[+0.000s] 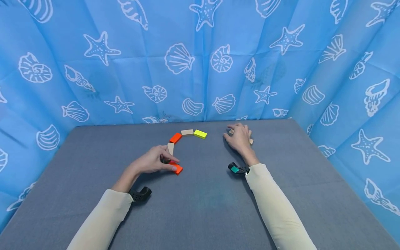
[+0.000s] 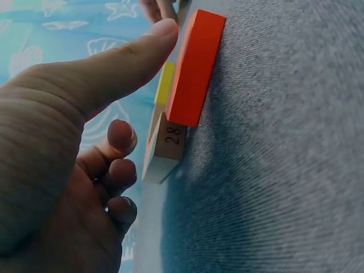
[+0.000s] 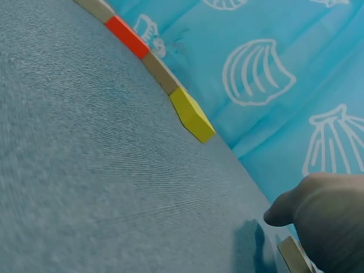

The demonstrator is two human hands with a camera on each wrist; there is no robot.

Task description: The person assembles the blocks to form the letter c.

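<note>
My left hand (image 1: 154,160) pinches an orange-red block (image 1: 178,169) between thumb and index finger, while its other fingers stay back from it. In the left wrist view the thumb lies against the upper end of that orange-red block (image 2: 196,68); the index finger is hidden. A pale wooden block (image 2: 170,139) marked 28 meets the lower end. At the back right my right hand (image 1: 240,139) arches over pale wooden blocks (image 1: 251,141), which it partly hides. In the right wrist view its thumb sticks out above a wooden block (image 3: 294,255).
From the left hand a curved row runs away and right: a pale block (image 1: 170,148), a second orange-red block (image 1: 175,138), another pale block (image 1: 187,132) and a yellow block (image 1: 200,134). A blue shell-print curtain (image 1: 200,83) borders the grey table (image 1: 206,208).
</note>
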